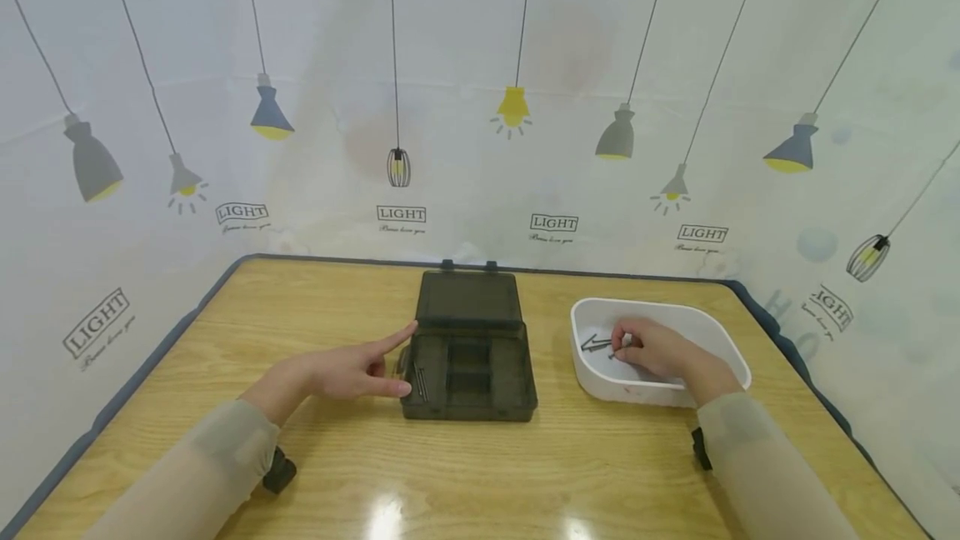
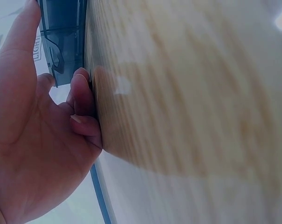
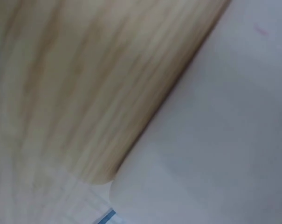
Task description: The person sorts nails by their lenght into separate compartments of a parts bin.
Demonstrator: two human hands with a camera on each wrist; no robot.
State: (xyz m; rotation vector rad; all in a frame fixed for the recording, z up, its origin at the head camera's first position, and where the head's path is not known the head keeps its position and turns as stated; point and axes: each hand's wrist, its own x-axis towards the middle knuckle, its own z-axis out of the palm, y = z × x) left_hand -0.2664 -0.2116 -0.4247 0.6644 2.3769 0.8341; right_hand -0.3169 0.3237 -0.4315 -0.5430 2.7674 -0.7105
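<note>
A dark translucent plastic box (image 1: 502,373) lies on the table with its lid (image 1: 468,298) raised at the back. Several thin screws (image 1: 422,384) rest in its left compartment. My left hand (image 1: 345,371) is at the box's left side, index finger and thumb stretched out and touching its edge, the other fingers bent beneath. Over on the right, my right hand (image 1: 656,347) reaches down into a white tray (image 1: 708,330) and pinches a small dark screw (image 1: 612,355) between thumb and fingertips. More screws (image 1: 596,343) lie beside those fingertips on the tray floor.
The wooden table (image 1: 337,473) ends at a dark blue edge against a light curtain (image 1: 450,48) printed with lamps. In the right wrist view the tray's outer wall (image 3: 210,140) fills the right side and hides the hand.
</note>
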